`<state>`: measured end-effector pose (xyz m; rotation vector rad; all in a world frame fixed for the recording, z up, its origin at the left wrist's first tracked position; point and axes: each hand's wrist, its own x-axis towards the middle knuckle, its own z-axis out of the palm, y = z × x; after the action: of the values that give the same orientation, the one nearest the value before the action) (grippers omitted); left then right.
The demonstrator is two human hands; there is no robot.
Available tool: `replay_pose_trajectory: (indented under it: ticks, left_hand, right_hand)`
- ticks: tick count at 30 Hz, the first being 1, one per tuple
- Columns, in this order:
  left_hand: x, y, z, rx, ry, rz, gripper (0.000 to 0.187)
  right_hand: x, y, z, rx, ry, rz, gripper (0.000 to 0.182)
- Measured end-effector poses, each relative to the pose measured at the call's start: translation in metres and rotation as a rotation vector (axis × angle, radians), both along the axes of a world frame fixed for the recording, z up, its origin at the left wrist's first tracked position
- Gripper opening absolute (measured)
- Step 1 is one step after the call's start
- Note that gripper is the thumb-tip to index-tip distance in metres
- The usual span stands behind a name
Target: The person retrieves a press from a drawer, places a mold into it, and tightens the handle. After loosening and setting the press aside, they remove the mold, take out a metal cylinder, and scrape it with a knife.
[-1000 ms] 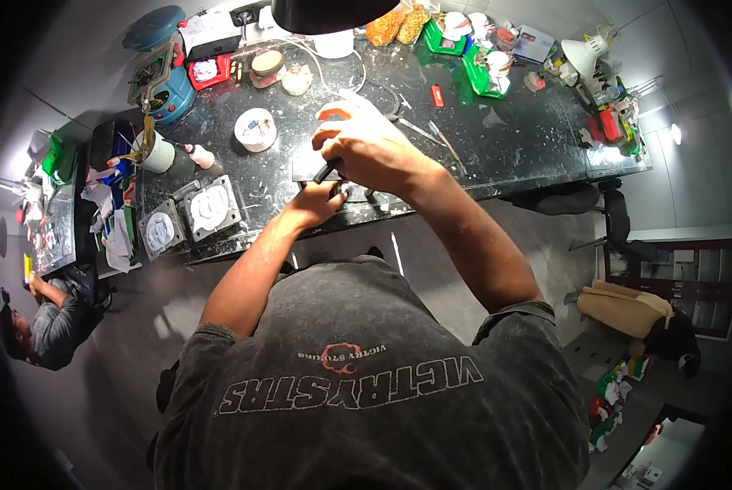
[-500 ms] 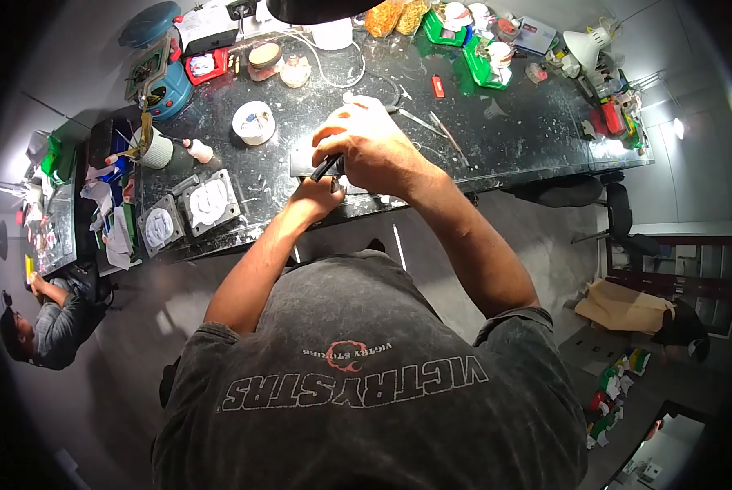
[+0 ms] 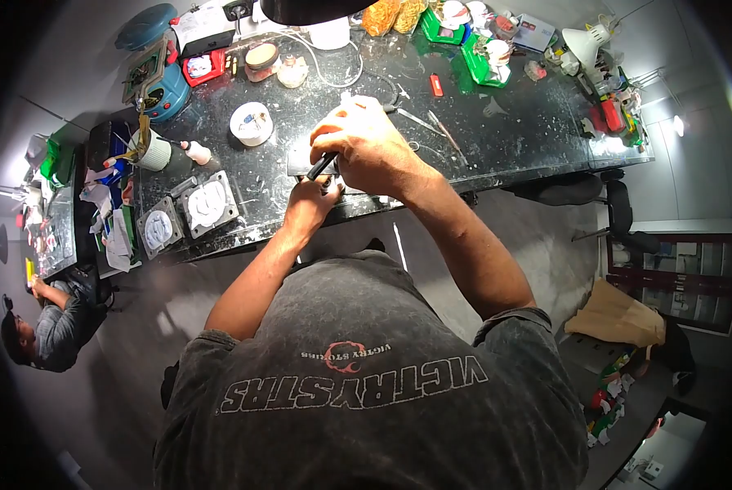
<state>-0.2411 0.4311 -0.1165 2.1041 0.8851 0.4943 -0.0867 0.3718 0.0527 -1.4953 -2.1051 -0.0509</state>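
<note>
Right hand (image 3: 364,149): fingers curled around the dark tool, grasping it above the near edge of the worktop (image 3: 537,143).
Dark tool (image 3: 323,167): in the right hand, tilted, its near end close to the left hand (image 3: 310,201) – whether they touch, I cannot tell.
Left hand: at the worktop's near edge, fingers bent; what they grip, if anything, is hidden.
Flat grey plate (image 3: 297,162): just beyond the left hand, partly covered.
White tub (image 3: 252,139): farther off and to the left, small pieces inside.
Two moulds (image 3: 207,202): side by side at the near left, white filling in each.
Pale bottle (image 3: 198,153): upright – between the moulds and the ribbed cup (image 3: 155,152).
Red lighter (image 3: 436,85): right of the hands, toward the far side.
</note>
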Motion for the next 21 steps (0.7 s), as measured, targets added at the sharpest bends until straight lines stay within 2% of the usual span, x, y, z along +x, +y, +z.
replay_pose_trajectory:
  ticks: [2, 5, 12, 14, 16, 18, 21]
  left_hand:
    - [0.001, 0.000, -0.004, 0.102, -0.045, -0.003, 0.029]
    - [0.008, 0.000, -0.001, 0.086, 0.048, -0.004, 0.031]
    - [0.013, 0.007, -0.014, 0.091, -0.005, -0.040, 0.035]
    - [0.015, 0.007, -0.020, 0.111, 0.158, -0.029, 0.030]
    - [0.017, 0.007, -0.024, 0.101, 0.176, -0.039, 0.030]
    - [0.018, 0.007, -0.022, 0.095, 0.192, -0.048, 0.031]
    - [0.015, 0.001, -0.007, 0.050, -0.077, 0.032, 0.047]
  right_hand:
    - [0.000, 0.000, 0.001, -0.004, -0.003, -0.008, 0.024]
    - [-0.001, -0.002, 0.001, -0.039, -0.008, -0.013, 0.025]
    - [0.001, -0.002, 0.001, -0.061, 0.025, 0.030, 0.030]
    - [0.001, -0.002, 0.002, -0.053, 0.009, 0.019, 0.031]
    - [0.000, -0.003, 0.003, -0.111, 0.009, 0.021, 0.036]
    - [0.001, -0.002, 0.000, -0.062, 0.057, 0.034, 0.042]
    - [0.000, -0.009, 0.019, -0.001, 0.330, 0.000, 0.056]
